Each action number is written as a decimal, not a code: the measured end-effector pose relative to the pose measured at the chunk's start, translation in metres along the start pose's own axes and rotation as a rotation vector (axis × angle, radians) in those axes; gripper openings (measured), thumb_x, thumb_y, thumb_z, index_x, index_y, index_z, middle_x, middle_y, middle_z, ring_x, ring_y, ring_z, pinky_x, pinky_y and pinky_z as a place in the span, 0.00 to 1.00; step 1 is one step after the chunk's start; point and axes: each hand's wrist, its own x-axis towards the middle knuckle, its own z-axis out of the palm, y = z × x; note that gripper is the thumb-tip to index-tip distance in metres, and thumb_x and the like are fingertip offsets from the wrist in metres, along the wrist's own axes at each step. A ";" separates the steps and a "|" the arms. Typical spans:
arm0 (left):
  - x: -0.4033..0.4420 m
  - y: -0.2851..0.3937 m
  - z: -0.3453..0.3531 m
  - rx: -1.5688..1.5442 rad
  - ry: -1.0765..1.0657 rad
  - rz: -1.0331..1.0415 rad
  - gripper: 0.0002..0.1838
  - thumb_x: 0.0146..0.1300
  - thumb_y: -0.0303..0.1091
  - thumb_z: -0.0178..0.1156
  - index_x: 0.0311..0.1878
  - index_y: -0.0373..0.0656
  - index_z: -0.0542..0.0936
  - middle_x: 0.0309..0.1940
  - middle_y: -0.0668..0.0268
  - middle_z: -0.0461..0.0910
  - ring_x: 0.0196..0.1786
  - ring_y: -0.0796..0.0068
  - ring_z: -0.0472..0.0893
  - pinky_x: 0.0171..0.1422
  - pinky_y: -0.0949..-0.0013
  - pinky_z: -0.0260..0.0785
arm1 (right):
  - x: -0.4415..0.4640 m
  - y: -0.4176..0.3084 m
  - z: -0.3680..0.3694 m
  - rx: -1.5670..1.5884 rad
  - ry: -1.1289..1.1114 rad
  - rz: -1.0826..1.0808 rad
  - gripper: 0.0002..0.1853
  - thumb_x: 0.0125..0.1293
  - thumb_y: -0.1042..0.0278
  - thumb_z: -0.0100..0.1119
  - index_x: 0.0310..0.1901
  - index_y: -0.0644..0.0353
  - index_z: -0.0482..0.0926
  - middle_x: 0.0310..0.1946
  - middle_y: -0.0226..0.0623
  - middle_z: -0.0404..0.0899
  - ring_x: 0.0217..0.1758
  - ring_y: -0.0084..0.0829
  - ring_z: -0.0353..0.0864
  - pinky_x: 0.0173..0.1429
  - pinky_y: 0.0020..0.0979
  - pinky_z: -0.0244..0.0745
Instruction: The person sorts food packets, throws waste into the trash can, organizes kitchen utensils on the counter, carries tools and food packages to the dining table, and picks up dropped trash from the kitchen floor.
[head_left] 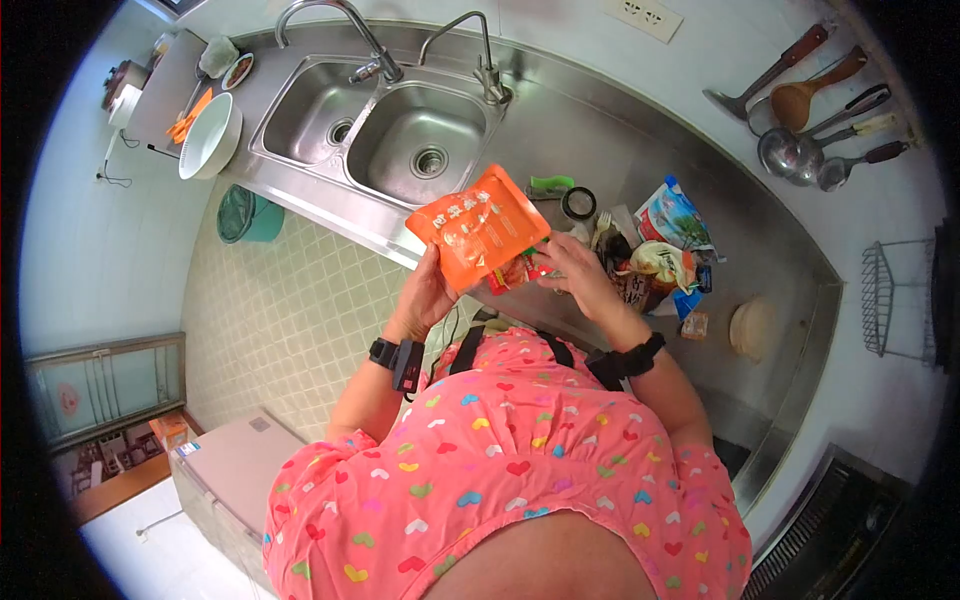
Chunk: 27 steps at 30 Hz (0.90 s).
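Note:
An orange printed pouch (478, 226) is held up in front of the right sink basin's lower edge. My left hand (427, 298) grips its lower left corner, fingers partly behind it. My right hand (583, 275) is beside the pouch's right corner, fingers spread; whether a fingertip touches the pouch is unclear. Below the pouch, a red packet (512, 275) shows between the hands. Right of my right hand lies a pile with a blue and white bag (676, 215), a cream-coloured packet (664, 262), a dark round lid (578, 203) and a green item (551, 186).
A double steel sink (345, 160) with two faucets stands at the counter's back. At left are a white bowl (211, 137) and a cutting board (165, 95). A green bin (250, 215) stands on the floor. Ladles (790, 150) hang on the right wall; a beige round object (747, 330) lies below.

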 end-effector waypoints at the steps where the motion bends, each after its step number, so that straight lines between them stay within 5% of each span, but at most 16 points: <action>1: -0.001 0.001 -0.003 -0.002 -0.003 0.003 0.27 0.69 0.50 0.38 0.65 0.47 0.56 0.63 0.61 0.62 0.62 0.62 0.67 0.59 0.56 0.68 | 0.003 -0.004 0.005 -0.005 -0.001 -0.001 0.24 0.66 0.56 0.51 0.57 0.63 0.65 0.53 0.38 0.70 0.53 0.32 0.73 0.49 0.31 0.72; 3: -0.003 0.000 -0.005 -0.004 -0.059 -0.063 0.27 0.69 0.50 0.39 0.65 0.45 0.56 0.63 0.60 0.62 0.62 0.61 0.67 0.59 0.54 0.68 | 0.007 -0.008 0.010 0.164 -0.080 0.057 0.18 0.67 0.59 0.49 0.54 0.60 0.69 0.47 0.34 0.75 0.45 0.27 0.77 0.46 0.29 0.75; 9: -0.006 0.002 0.004 0.086 -0.080 -0.064 0.29 0.68 0.52 0.40 0.65 0.44 0.56 0.64 0.59 0.61 0.63 0.60 0.66 0.60 0.52 0.66 | 0.004 -0.016 0.017 0.008 -0.053 -0.080 0.14 0.67 0.63 0.48 0.48 0.62 0.74 0.38 0.30 0.77 0.36 0.22 0.78 0.38 0.24 0.76; 22: 0.001 0.009 0.011 0.015 -0.087 0.031 0.31 0.67 0.55 0.40 0.64 0.42 0.59 0.61 0.58 0.65 0.62 0.60 0.67 0.64 0.55 0.61 | -0.001 -0.040 0.010 -0.036 -0.011 -0.134 0.14 0.67 0.63 0.48 0.48 0.62 0.75 0.38 0.30 0.78 0.36 0.21 0.78 0.37 0.24 0.76; 27: 0.004 0.024 0.016 0.235 -0.111 0.042 0.32 0.66 0.57 0.39 0.63 0.41 0.62 0.59 0.59 0.68 0.61 0.62 0.69 0.60 0.56 0.66 | 0.004 -0.047 -0.005 -0.092 -0.104 -0.120 0.14 0.67 0.65 0.48 0.49 0.62 0.75 0.39 0.32 0.79 0.38 0.23 0.79 0.39 0.27 0.78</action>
